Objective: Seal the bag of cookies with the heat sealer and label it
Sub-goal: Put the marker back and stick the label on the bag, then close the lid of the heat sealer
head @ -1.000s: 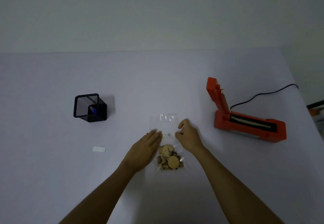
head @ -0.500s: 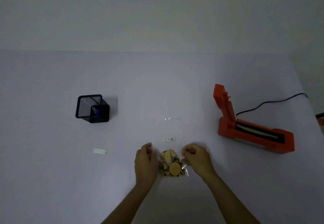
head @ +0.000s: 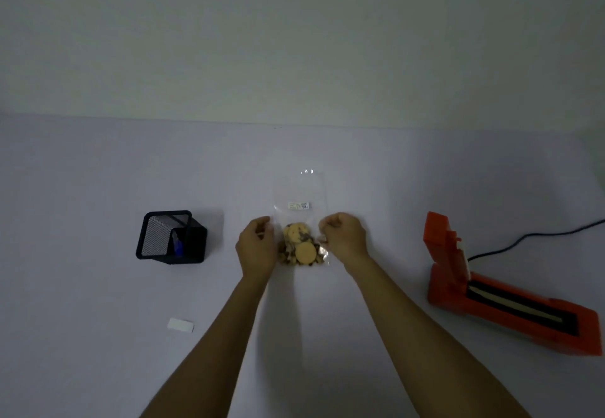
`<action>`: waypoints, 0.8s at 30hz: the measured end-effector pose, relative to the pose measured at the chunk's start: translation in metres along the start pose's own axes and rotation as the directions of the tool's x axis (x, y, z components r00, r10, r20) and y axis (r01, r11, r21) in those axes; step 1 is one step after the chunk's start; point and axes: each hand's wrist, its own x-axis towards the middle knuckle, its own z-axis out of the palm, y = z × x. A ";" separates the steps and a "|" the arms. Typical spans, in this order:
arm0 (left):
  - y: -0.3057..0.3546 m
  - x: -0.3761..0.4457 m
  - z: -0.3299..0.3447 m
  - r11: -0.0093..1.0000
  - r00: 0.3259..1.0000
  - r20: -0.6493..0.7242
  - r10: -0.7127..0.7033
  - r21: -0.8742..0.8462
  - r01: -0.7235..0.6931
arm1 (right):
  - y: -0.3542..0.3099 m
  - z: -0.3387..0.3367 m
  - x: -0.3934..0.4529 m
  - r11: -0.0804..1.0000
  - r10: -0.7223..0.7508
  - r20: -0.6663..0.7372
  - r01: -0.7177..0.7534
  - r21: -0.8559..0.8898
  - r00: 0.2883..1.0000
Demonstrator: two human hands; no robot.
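A clear plastic bag of cookies [head: 300,201] is held upright at the table's middle, cookies [head: 300,249] gathered at its bottom and a small printed sticker on its upper half. My left hand [head: 257,245] pinches the bag's left edge and my right hand [head: 343,237] pinches its right edge, both beside the cookies. The orange heat sealer [head: 497,299] lies at the right with its lid raised and a black cord running off to the right. A blank white label [head: 180,325] lies flat at the lower left.
A black mesh pen holder [head: 170,237] with a blue pen inside stands left of the bag. The white table [head: 98,172] ends at a pale wall behind. The sealer's cord [head: 537,237] trails to the right edge.
Both hands slid from the bag's middle down to its sides near the cookies and closed on its edges, lifting the bag upright. The view has shifted downwards.
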 end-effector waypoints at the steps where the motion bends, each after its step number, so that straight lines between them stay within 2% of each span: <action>1: 0.002 0.007 0.001 1.000 1.000 0.001 -0.005 0.010 0.005 | -0.003 0.003 0.006 0.999 -0.019 -0.014 0.018 -0.030 1.000; 6: 0.004 0.017 0.002 0.992 0.999 0.042 0.012 0.126 -0.017 | -0.010 0.008 0.014 0.986 -0.045 -0.047 0.037 -0.163 0.998; 11: 0.017 -0.003 -0.008 0.985 0.996 0.071 0.062 0.155 -0.073 | -0.010 0.002 -0.011 0.957 -0.116 -0.061 0.095 -0.274 0.991; 15: 0.032 -0.041 -0.017 0.982 0.983 0.111 0.149 0.101 -0.160 | 0.000 -0.019 -0.060 0.934 -0.180 -0.017 0.165 -0.317 0.984; 19: 0.046 -0.086 -0.013 0.944 0.936 0.174 0.306 0.070 -0.322 | 0.028 -0.059 -0.126 0.910 -0.224 -0.007 0.206 -0.360 0.975; 21: 0.047 -0.110 -0.003 0.943 0.925 0.226 0.306 0.059 -0.326 | 0.050 -0.089 -0.155 0.926 -0.207 -0.050 0.179 -0.332 0.977; 24: 0.055 -0.148 0.010 0.944 0.894 0.323 0.310 0.005 -0.329 | 0.077 -0.148 -0.187 0.946 -0.210 -0.197 0.147 -0.290 0.958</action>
